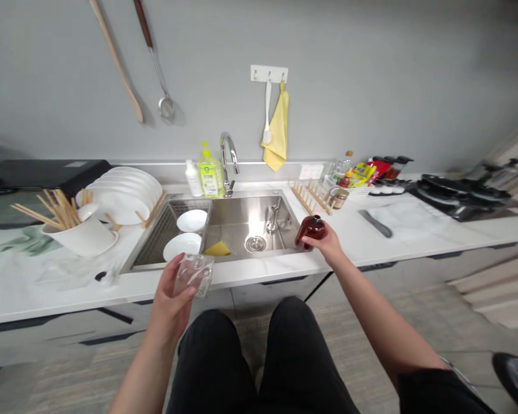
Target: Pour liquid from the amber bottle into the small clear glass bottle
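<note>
Our left hand [171,294] gripped the clear container [201,271] between thumb and fingers near the counter [349,248] edge; our right hand [328,246] curled round the dark red bottle [314,227] by the right rim of the sink [237,221]. Both wanted firm, level holds, we judged; space above the basin gave room.

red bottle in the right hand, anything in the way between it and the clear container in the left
Nothing visible stands between the red bottle and the clear container. The sink and the yellow item in it appear to lie lower, beneath that gap.
</note>
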`<control>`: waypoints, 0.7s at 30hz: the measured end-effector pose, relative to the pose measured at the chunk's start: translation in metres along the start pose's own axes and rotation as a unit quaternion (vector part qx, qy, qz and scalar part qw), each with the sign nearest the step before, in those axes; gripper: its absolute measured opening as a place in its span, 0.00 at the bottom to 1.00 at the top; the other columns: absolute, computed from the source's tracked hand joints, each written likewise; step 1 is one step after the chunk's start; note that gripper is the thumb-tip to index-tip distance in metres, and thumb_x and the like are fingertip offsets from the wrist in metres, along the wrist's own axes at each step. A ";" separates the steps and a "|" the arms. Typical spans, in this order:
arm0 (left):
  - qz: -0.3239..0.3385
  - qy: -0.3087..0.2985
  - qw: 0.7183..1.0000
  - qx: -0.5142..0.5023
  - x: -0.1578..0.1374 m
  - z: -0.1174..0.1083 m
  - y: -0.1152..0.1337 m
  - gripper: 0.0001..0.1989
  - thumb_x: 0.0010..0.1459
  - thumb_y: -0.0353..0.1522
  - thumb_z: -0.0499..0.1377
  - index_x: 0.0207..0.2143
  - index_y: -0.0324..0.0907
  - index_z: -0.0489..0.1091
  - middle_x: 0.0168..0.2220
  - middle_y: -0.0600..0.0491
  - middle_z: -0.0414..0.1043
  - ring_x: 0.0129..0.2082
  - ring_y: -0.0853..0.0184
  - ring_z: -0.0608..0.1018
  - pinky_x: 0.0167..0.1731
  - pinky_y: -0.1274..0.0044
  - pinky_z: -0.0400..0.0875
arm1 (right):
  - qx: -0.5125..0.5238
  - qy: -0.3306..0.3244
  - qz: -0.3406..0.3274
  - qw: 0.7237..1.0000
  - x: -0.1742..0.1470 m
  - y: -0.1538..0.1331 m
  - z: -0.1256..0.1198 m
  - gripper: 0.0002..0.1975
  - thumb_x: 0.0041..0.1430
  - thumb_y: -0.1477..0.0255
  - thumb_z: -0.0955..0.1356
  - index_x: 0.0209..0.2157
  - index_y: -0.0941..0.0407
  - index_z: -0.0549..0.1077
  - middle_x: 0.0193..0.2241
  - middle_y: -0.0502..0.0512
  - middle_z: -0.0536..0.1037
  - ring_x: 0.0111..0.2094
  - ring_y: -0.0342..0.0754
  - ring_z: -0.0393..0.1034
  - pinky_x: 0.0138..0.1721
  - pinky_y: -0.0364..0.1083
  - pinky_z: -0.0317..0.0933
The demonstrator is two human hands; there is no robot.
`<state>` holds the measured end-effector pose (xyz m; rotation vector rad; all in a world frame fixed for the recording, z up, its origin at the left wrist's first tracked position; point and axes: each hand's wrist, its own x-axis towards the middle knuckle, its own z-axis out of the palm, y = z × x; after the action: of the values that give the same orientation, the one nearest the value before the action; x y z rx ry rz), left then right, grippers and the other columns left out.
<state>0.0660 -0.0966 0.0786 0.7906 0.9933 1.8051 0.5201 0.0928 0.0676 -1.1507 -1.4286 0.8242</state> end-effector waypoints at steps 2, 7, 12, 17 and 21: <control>-0.011 -0.013 1.000 0.000 -0.004 0.000 -0.003 0.44 0.40 0.38 0.87 0.62 0.56 0.83 0.61 0.47 0.83 0.62 0.48 0.85 0.67 0.53 0.82 | -0.031 0.044 0.010 0.998 -0.005 0.007 -0.025 0.46 0.39 0.49 0.88 0.57 0.54 0.79 0.52 0.63 0.88 0.51 0.62 0.84 0.59 0.62 0.78; -0.018 -0.032 0.999 0.013 -0.010 -0.006 0.001 0.41 0.39 0.37 0.87 0.58 0.55 0.86 0.64 0.48 0.83 0.65 0.46 0.84 0.71 0.51 0.79 | -0.094 0.113 0.012 0.989 -0.002 0.017 -0.072 0.47 0.36 0.49 0.87 0.57 0.55 0.79 0.54 0.65 0.88 0.53 0.64 0.82 0.60 0.64 0.76; 0.001 -0.023 1.000 0.006 -0.019 -0.016 0.025 0.39 0.39 0.37 0.87 0.57 0.52 0.86 0.61 0.47 0.84 0.62 0.46 0.84 0.66 0.50 0.83 | -0.133 0.143 0.025 0.980 0.002 0.028 -0.095 0.48 0.37 0.49 0.87 0.57 0.57 0.79 0.54 0.69 0.88 0.53 0.65 0.81 0.61 0.63 0.73; 0.017 -0.017 0.999 0.042 -0.027 -0.026 0.048 0.42 0.40 0.38 0.87 0.60 0.49 0.85 0.59 0.45 0.84 0.58 0.49 0.85 0.64 0.56 0.84 | -0.137 0.180 0.058 0.972 0.002 0.037 -0.095 0.47 0.37 0.48 0.85 0.56 0.58 0.77 0.56 0.73 0.86 0.53 0.65 0.80 0.61 0.62 0.72; 0.022 -0.032 0.998 0.049 -0.038 -0.029 0.052 0.41 0.41 0.36 0.87 0.60 0.50 0.85 0.57 0.48 0.85 0.57 0.51 0.86 0.61 0.60 0.85 | -0.144 0.175 0.058 0.972 0.006 0.031 -0.091 0.48 0.38 0.48 0.84 0.58 0.55 0.75 0.56 0.70 0.85 0.53 0.64 0.79 0.60 0.63 0.73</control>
<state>0.0356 -0.1538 0.1067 0.9317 1.0370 1.7683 0.6158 0.0982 0.0579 -1.5304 -1.2173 0.4679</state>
